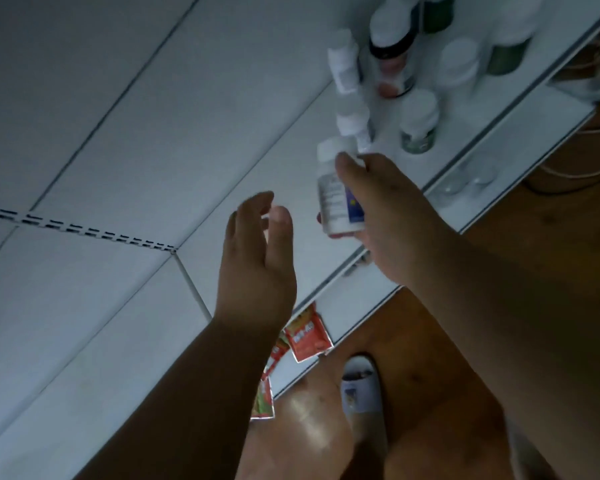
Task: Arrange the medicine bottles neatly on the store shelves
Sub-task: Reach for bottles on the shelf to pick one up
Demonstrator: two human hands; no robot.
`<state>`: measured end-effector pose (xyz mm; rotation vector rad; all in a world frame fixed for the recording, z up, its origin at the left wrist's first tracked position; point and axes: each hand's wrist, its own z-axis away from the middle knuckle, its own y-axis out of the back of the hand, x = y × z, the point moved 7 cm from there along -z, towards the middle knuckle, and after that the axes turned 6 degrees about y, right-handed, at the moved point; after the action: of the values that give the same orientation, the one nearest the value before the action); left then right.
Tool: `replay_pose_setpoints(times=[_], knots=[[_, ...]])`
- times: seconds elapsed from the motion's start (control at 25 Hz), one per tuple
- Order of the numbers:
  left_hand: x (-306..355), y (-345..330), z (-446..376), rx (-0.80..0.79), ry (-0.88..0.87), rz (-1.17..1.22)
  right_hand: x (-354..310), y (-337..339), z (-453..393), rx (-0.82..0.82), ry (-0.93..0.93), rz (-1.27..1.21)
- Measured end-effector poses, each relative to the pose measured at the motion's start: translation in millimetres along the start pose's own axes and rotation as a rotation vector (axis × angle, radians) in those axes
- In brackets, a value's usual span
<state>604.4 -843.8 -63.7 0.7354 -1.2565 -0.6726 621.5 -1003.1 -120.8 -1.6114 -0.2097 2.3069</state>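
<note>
My right hand [385, 209] grips a white medicine bottle [335, 192] with a white cap and a blue patch on its label, held just above the white shelf [257, 188]. My left hand [257, 258] hovers empty beside it, fingers apart, a short way left of the bottle. Further along the shelf stand several more bottles: two small white ones [352, 123] in line behind the held bottle, a dark bottle with a reddish label [392, 60], a green-labelled bottle [418, 123], and other white and green ones [459, 67]. The picture is dim and blurred.
Red sachets [307, 336] lie on a lower shelf near its front edge. The white back panel [84, 133] with a slotted rail runs on the left. Below are a wooden floor [534, 230] and my slippered foot [359, 386].
</note>
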Motion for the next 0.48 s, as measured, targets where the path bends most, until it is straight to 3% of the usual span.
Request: replay_pose_setpoints(times=[0.2,0.36,0.48], knots=[[128,48,131,-0.21,0.041,0.136,-164,37,142,-0.04,0.042,0.205],[215,104,186,-0.221,-0.047,0.211,-271,42,206,-0.09,0.028,0.049],[263,139,197,-0.191,-0.147,0.288,-333,36,226,-0.14,0.083,0.089]])
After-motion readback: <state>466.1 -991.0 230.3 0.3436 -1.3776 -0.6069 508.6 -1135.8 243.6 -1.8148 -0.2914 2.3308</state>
